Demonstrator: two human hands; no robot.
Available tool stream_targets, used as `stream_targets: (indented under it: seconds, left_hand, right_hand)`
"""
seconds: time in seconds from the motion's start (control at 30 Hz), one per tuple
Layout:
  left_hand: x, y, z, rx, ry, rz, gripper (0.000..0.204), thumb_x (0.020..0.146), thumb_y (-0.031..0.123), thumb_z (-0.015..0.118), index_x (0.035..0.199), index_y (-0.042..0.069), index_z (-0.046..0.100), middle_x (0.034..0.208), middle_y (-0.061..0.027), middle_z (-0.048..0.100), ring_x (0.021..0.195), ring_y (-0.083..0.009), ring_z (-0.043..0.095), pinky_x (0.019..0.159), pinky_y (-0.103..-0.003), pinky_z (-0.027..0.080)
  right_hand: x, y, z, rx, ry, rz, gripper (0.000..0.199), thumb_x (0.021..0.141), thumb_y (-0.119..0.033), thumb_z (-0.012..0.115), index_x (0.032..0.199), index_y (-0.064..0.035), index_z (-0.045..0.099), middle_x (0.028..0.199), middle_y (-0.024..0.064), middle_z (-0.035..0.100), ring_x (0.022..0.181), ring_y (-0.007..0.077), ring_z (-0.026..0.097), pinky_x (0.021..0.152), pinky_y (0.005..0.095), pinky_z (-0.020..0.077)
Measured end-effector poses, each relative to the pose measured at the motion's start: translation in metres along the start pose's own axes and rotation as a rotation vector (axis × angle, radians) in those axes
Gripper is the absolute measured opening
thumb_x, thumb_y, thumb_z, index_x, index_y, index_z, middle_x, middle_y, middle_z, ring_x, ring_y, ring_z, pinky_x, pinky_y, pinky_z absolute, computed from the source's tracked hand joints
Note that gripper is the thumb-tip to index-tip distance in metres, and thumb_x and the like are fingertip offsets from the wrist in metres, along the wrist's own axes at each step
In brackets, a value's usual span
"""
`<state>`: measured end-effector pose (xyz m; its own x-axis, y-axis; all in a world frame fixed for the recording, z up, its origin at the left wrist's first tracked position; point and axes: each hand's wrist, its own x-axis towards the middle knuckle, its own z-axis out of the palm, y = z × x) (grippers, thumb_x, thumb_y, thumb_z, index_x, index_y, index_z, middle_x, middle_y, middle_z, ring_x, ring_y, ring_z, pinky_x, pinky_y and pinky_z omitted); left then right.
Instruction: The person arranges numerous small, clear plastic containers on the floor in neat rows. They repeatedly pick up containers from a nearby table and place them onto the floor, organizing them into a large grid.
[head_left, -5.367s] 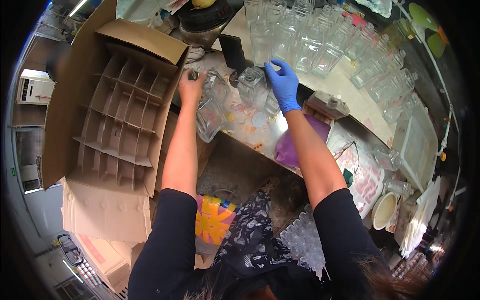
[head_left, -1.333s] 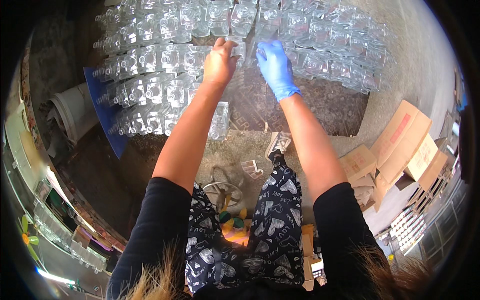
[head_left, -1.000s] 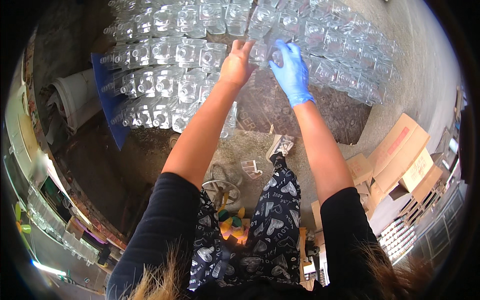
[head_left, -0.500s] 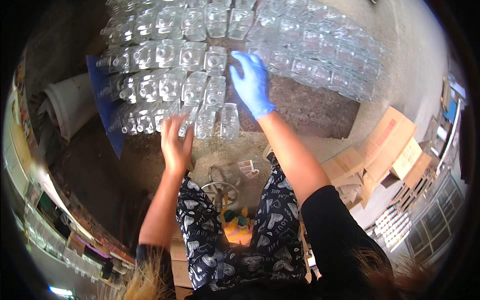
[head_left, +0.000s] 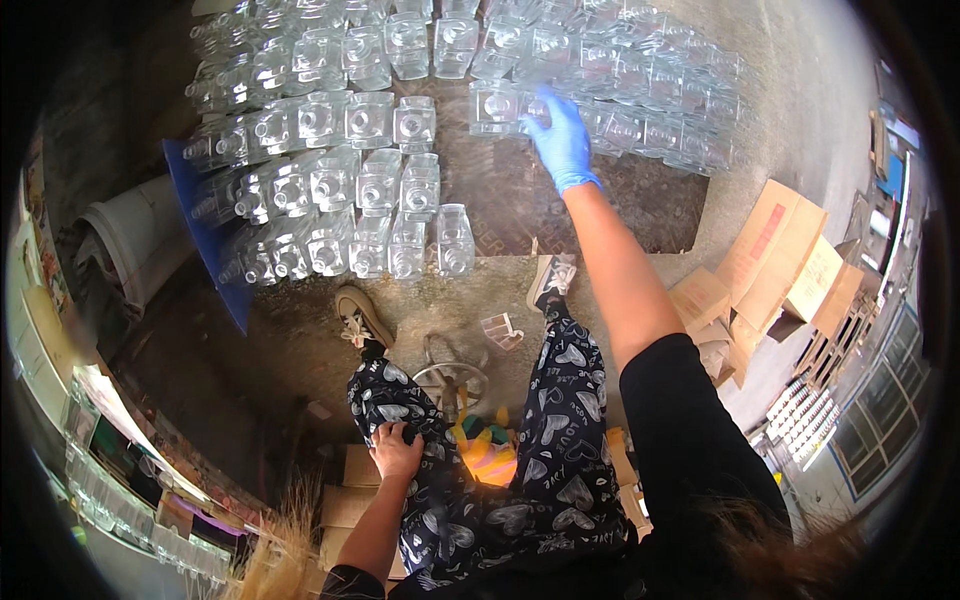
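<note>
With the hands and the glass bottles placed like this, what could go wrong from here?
1. The gloved right hand reaches far forward to a clear glass bottle in tightly packed rows; a bump might knock neighbouring bottles together and chip them.
2. The left hand rests bare on the knee; handling any broken glass with it could cut it.
3. The nearest bottles stand close to the shoes, so a step forward may tip them over.

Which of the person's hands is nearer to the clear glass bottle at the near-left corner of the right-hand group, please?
Right. The gloved right hand touches that glass bottle; the bare left hand rests on the knee, far below.
</note>
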<state>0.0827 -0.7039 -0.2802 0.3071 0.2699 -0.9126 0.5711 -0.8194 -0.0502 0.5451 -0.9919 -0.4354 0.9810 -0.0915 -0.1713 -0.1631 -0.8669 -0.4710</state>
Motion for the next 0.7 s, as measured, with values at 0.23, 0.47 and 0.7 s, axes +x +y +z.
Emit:
stream_targets:
  seconds: [0.23,0.47,0.7]
  left_hand:
    - [0.001,-0.002,0.002,-0.003,-0.032,-0.017,0.044,0.076,0.039,0.067,0.113,0.016,0.066,0.127,-0.0058,0.052,0.126,-0.0296,0.041,0.102,-0.05,0.036]
    - [-0.001,-0.009,0.002,-0.023,-0.011,-0.034,0.043,0.076,0.038,0.066,0.112,0.015,0.067,0.129,-0.0073,0.052,0.129,-0.0307,0.04,0.104,-0.051,0.035]
    - [-0.001,-0.026,0.01,-0.093,0.063,-0.008,0.04,0.075,0.037,0.066,0.108,0.015,0.069,0.124,-0.0084,0.054,0.124,-0.032,0.044,0.102,-0.051,0.037]
  right_hand:
    - [0.014,0.024,0.009,-0.125,0.05,-0.237,0.039,0.08,-0.022,0.071,0.115,-0.0087,0.06,0.108,0.0172,0.063,0.095,0.0361,0.062,0.081,0.0455,0.0508]
    - [-0.023,-0.098,0.014,0.058,-0.065,-0.498,0.043,0.081,-0.018,0.071,0.122,-0.012,0.06,0.108,0.0122,0.062,0.103,0.0311,0.058,0.089,0.0411,0.0473]
    - [-0.004,-0.185,0.103,-0.244,-0.109,-0.57,0.042,0.08,-0.027,0.072,0.118,-0.0136,0.063,0.103,0.0125,0.067,0.094,0.0295,0.064,0.081,0.0444,0.0467]
